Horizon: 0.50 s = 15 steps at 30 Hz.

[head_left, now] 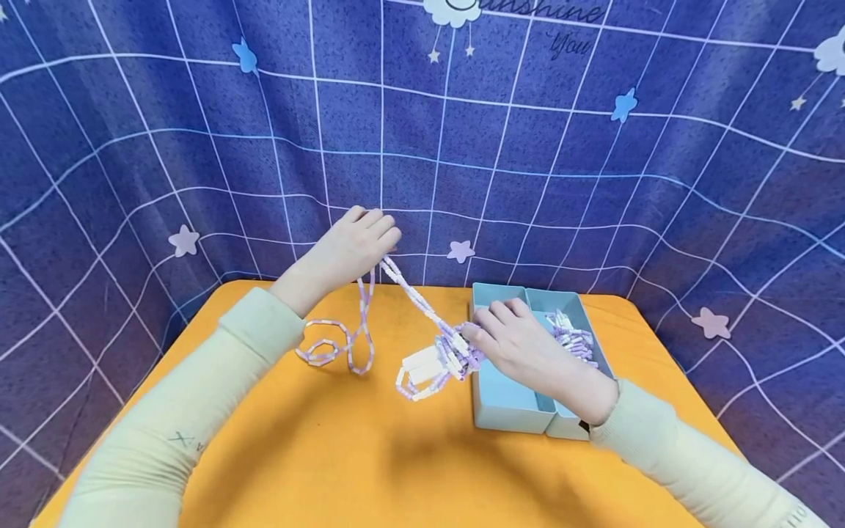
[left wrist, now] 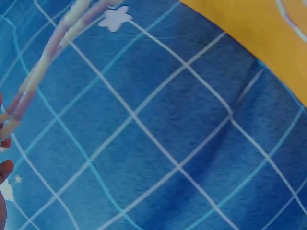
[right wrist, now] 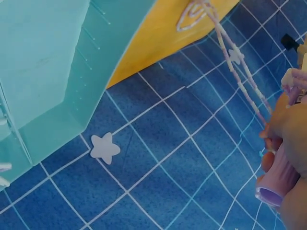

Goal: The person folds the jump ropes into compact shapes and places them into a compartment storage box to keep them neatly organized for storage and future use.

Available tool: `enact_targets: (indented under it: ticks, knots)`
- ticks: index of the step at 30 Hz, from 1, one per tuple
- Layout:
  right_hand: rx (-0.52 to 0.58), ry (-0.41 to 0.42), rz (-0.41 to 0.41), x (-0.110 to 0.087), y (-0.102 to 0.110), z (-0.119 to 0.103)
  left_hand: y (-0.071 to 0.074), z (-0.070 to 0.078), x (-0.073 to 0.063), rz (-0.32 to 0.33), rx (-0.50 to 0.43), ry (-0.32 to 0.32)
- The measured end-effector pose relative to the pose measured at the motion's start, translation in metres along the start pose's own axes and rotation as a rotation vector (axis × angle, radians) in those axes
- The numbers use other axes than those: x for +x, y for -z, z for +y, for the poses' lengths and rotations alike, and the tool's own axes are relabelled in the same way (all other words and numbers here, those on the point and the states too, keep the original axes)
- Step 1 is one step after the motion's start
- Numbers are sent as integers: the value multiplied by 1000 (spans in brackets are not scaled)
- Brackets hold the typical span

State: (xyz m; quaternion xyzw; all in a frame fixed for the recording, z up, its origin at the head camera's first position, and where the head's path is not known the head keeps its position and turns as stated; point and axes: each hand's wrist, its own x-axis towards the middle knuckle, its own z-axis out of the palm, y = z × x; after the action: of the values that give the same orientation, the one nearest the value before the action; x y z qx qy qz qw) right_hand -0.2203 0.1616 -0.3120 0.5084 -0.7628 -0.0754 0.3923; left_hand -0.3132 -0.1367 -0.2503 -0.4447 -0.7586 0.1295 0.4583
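My left hand (head_left: pixel 359 246), raised over the back of the table, pinches strands of a purple-and-white beaded jump rope (head_left: pixel 419 299). A loose length of the rope drops below this hand and coils on the table at left. My right hand (head_left: pixel 518 341) grips the bunched part of the rope in front of the left bin, and a white piece (head_left: pixel 422 363) and a bead loop stick out toward the left. In the right wrist view a lilac handle (right wrist: pixel 279 184) with a hollow end shows under the right fingers. Two strands run taut between the hands.
Two blue-grey bins stand side by side at right; the left bin (head_left: pixel 505 422) is partly behind my right hand. The right bin (head_left: pixel 587 312) holds a bunch of purple-and-white beads (head_left: pixel 574 341). An orange cloth (head_left: pixel 317 455) covers the table, with a blue checked curtain (head_left: pixel 409 110) behind.
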Motion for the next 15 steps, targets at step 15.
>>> enact_targets:
  ticks: [15]
  knots:
    - [109,79,15,1,3,-1,-30,-5,-29,-50,-39,112]
